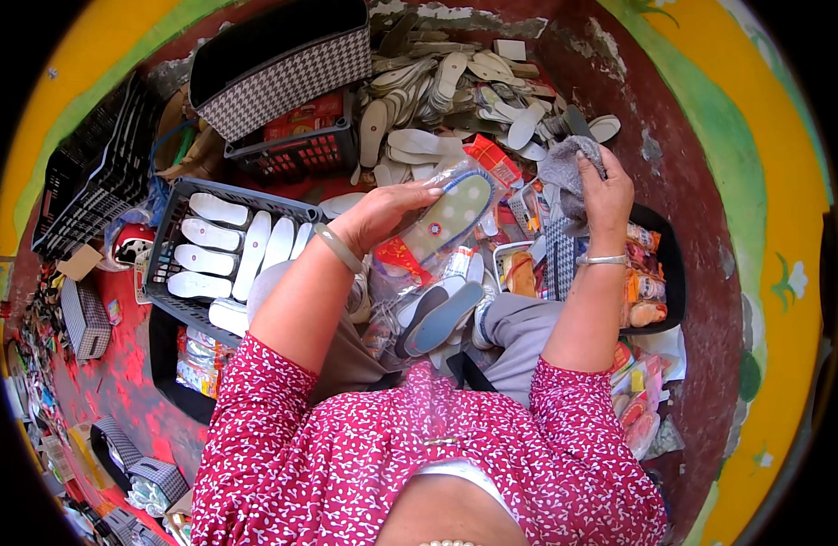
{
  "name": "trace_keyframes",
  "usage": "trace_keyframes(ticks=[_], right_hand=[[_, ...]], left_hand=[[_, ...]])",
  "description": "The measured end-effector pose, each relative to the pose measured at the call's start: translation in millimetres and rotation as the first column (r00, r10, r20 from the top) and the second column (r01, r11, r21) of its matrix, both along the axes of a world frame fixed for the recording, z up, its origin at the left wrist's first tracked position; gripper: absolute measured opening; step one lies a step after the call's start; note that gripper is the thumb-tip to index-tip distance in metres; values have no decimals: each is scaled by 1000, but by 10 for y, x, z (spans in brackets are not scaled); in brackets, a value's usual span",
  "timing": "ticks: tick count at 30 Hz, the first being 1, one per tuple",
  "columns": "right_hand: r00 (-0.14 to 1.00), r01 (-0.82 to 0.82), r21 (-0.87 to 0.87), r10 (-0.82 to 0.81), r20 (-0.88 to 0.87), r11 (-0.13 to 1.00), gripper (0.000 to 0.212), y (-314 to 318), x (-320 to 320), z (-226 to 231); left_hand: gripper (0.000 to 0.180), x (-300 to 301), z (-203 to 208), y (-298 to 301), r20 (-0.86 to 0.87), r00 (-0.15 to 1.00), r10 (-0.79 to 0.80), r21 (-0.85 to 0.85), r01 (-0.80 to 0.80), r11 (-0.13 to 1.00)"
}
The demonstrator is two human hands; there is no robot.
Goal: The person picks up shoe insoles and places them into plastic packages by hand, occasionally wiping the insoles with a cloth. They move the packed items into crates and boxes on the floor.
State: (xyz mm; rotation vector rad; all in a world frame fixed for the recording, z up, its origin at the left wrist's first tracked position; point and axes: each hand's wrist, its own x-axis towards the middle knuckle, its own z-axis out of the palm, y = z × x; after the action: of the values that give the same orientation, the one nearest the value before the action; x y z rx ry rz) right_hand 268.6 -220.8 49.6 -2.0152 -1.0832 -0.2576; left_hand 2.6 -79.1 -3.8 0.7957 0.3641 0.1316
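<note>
My left hand [392, 211] grips the edge of a clear plastic bag with a green, white-dotted insole [454, 217] inside it, held up over my lap. Raised at the right, my right hand [606, 196] pinches a crumpled grey cloth [569, 173] that hangs from its fingers. Below the bag, between my knees, lie a blue-grey insole [446, 318] and several others in a loose stack. Part of the bag's lower edge blends with the red and clear packaging behind it.
White insoles fill a dark plastic crate [178, 196] at my left. A houndstooth bin [296, 86] rests on another crate behind it. Loose insoles [428, 91] are heaped against the far wall. At my right, a black bin [676, 282] holds orange packets.
</note>
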Motion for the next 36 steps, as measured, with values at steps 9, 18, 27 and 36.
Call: trace_keyframes(ticks=[9,18,27,36], right_hand=[[529,-123,300,318,-787,946,33,5,56,-105],[28,-219,441,457,-889,870,38,87,-371,-24],[-153,-488,471,460,-875,734,67,145,-598,-93],[396,-723,77,503,-769,687,57,232,-604,-255]], left_hand=[[41,4,80,-96,-141,990,-9,139,29,990],[41,-27,160,-87,-228,972,-52,488,160,858],[39,-12,26,-57,-223,971,-83,469,181,865],[36,8,-4,-54,-111,974,-195,587,223,778]])
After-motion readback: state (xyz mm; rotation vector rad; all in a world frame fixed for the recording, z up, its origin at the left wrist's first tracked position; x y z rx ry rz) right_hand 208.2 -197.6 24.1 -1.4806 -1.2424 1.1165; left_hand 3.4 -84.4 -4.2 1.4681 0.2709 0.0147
